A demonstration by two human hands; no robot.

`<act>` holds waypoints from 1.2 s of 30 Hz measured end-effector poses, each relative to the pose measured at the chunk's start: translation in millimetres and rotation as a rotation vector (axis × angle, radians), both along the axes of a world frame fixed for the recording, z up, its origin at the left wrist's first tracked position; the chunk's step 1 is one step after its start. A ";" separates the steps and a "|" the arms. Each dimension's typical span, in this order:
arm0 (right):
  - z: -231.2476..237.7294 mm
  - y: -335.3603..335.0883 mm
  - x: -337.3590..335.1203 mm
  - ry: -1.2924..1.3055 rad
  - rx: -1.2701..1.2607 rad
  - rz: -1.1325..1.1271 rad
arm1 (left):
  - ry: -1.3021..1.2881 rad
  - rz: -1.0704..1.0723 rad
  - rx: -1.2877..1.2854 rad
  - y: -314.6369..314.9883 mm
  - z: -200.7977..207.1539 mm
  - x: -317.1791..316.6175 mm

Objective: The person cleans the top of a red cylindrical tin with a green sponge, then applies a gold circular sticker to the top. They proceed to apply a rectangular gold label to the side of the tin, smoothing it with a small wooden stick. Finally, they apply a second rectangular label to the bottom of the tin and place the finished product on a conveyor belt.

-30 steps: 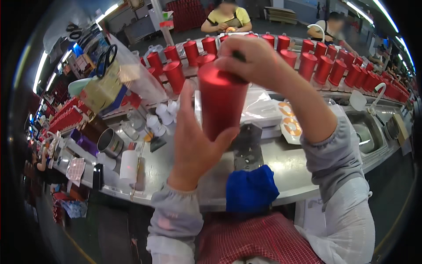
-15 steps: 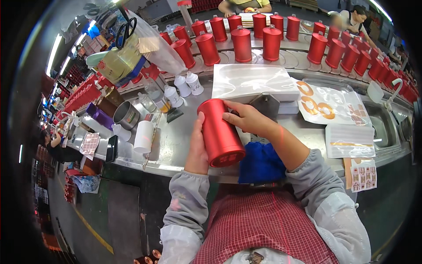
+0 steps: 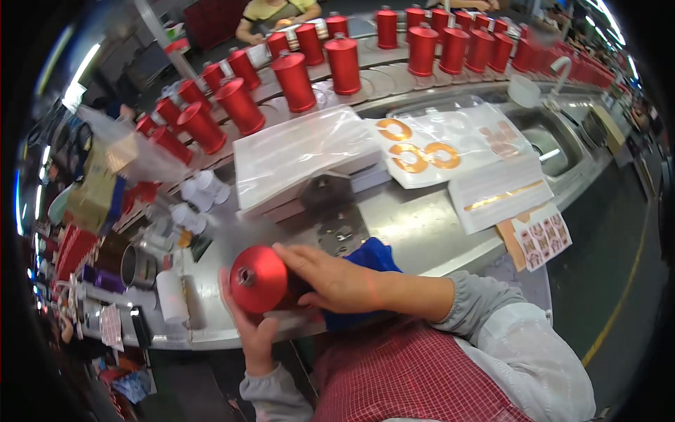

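A glossy red metal canister [image 3: 261, 287] is held between both my hands, tilted so its round end with a small metal neck faces up at me. My left hand [image 3: 254, 339] wraps its left and near side. From the right, my right hand [image 3: 334, 280] grips the canister's side, fingers curled and partly hidden behind it. Under my right forearm a crumpled blue cloth [image 3: 383, 254] lies at the bench edge. Just beyond my hands a dark metal block [image 3: 328, 191] stands against a stack of white sheets in clear plastic [image 3: 302, 149].
Similar red canisters [image 3: 294, 81] stand on a curved conveyor [image 3: 383, 86] at the back. A sheet with gold ring stickers [image 3: 485, 116], a sticker card [image 3: 543, 238] and a sink [image 3: 562, 158] are to the right. White bottles [image 3: 204, 188] and a paper roll [image 3: 171, 297] sit left. A co-worker [image 3: 281, 13] sits opposite.
My view has turned to the right. The canister, earlier with its flat base toward me, is now tipped so the necked end faces me; both hands still hold it, now lower.
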State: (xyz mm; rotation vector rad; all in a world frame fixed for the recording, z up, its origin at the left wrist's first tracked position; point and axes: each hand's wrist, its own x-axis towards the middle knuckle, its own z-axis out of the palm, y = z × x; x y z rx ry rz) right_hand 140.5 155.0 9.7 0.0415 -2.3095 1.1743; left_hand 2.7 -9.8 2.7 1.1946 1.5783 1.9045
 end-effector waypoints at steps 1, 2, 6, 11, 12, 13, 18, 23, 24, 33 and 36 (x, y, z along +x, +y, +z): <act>5.5 1.4 6.6 -0.001 -0.057 0.009 | -0.016 -0.008 0.081 4.6 9.7 9.4; 14.3 9.1 15.0 -0.017 0.007 0.027 | 0.083 0.085 0.023 6.6 10.7 11.3; 38.8 108.9 53.4 -0.007 0.271 -0.128 | 0.289 0.283 -0.105 2.9 4.0 4.6; -31.7 335.0 74.4 -0.739 0.367 -0.733 | 0.168 0.293 -0.055 9.7 -4.5 6.1; -49.0 361.4 76.7 -0.756 0.391 -0.760 | 0.167 0.307 -0.050 12.2 -6.0 6.7; -52.5 375.7 71.5 -0.795 0.399 -0.717 | 0.163 0.327 -0.045 14.7 -7.7 7.4; -44.1 405.5 41.4 -0.924 0.383 -0.555 | 0.137 0.458 -0.090 9.7 -9.1 15.6; -58.0 417.2 41.4 -0.843 0.425 -0.619 | 0.182 0.472 -0.102 6.8 -15.6 13.5; -59.0 417.2 41.6 -0.854 0.414 -0.610 | 0.188 0.489 -0.094 5.4 -17.7 12.9; -64.3 428.8 46.2 -0.779 0.357 -0.603 | 0.189 0.503 -0.110 8.1 -15.1 13.8; -70.5 420.4 49.3 -0.644 0.413 -0.704 | 0.169 0.464 -0.092 8.3 -14.1 12.0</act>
